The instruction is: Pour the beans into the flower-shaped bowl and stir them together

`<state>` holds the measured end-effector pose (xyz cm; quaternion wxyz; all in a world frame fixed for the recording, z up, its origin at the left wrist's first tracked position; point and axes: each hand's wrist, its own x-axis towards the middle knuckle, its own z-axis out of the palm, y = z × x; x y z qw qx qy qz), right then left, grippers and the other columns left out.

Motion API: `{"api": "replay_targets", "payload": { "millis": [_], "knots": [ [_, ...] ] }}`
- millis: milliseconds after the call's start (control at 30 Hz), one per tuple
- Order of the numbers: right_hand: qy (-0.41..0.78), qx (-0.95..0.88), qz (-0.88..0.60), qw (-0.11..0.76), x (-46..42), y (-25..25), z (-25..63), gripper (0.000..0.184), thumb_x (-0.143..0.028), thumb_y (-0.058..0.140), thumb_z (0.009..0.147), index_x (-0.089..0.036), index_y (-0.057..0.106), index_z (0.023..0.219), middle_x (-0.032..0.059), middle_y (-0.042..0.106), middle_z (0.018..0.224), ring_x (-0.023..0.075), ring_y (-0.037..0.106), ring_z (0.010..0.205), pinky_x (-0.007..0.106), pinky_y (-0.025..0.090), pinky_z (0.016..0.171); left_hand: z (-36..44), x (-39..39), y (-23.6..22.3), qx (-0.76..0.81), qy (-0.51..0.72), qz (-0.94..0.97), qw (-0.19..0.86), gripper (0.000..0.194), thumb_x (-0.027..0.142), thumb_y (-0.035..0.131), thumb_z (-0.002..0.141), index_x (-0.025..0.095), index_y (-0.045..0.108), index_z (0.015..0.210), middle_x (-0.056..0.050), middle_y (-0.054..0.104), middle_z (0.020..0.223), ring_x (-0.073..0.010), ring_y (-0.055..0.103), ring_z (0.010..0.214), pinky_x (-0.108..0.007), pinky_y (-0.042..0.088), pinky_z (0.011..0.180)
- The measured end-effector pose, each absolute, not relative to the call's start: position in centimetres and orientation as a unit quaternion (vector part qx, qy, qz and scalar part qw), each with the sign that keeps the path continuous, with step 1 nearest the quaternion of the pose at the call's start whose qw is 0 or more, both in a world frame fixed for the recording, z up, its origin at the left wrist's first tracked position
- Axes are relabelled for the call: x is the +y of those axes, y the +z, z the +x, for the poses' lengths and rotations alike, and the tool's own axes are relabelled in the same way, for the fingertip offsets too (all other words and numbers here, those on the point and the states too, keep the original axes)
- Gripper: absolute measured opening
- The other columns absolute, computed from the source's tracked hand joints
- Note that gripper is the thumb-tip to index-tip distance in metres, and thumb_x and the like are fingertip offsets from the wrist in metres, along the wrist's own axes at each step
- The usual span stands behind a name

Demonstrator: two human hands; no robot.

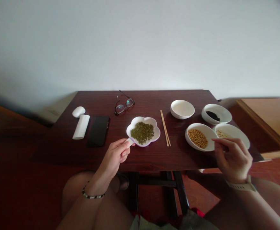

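My left hand (115, 156) pinches the near left rim of a white flower-shaped dish (131, 127) that holds green mung beans (142, 132) on the dark wooden table (151, 156). My right hand (233, 157) hovers with curled fingers over the near edge of a white bowl of soybeans (198, 138) and a white dish (236, 131) with a few pale bits. Whether its fingers hold anything is hidden. A pair of wooden chopsticks (165, 128) lies between the flower dish and the soybean bowl.
At the back right stand an empty white bowl (182, 109) and a bowl with black seeds (216, 114). Glasses (124, 105), a black phone (98, 130) and a white device (80, 124) lie on the left. A lighter wooden table (269, 118) adjoins on the right.
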<state>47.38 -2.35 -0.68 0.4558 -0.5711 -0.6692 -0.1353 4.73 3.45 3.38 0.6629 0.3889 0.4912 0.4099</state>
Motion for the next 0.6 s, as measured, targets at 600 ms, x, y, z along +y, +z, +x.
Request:
{"api": "replay_targets", "payload": {
  "millis": [600],
  "knots": [
    [-0.101,-0.69,-0.558,0.45,-2.43,-0.64,47.29,0.021,-0.014,0.076,0.097,-0.024,0.078,0.116,0.0082,0.076,0.107,0.0245,0.073,0.09,0.042,0.059,0.083,4.21,3.85,2.29,0.486,0.42,0.453,0.618,0.036,0.047,0.077,0.096,0.017,0.062,0.082,0.007,0.037,0.064,-0.0076,0.023,0.055,-0.025,0.012,0.05]
  ]
}}
